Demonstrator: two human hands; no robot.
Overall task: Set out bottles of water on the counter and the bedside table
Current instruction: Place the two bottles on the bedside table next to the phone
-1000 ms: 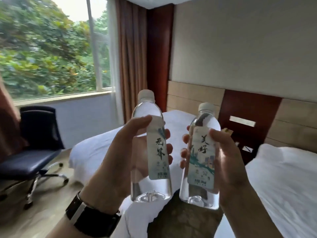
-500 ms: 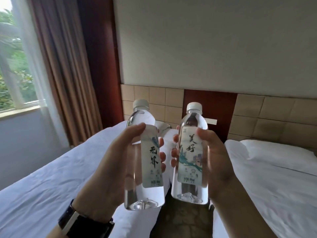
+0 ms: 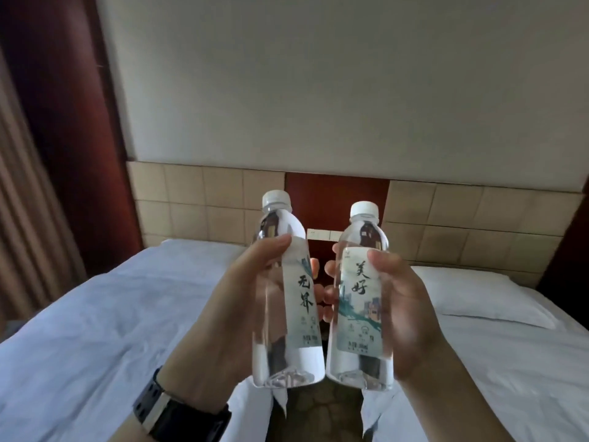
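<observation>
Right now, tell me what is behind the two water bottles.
Between the clear plastic water bottle in the left hand and the one in the right hand show a dark red wooden panel and a white wall switch plate. The bedside table is covered.

A plain pale wall [image 3: 318, 74] rises above a tiled beige headboard [image 3: 204, 202] split by a dark red panel [image 3: 334, 193]. Two beds with white sheets, the left bed [image 3: 95, 314] and the right bed [image 3: 510, 346], flank a narrow patterned floor strip [image 3: 322, 416]. Brown curtains [image 3: 25, 202] hang far left beside dark red wood [image 3: 73, 122].
</observation>
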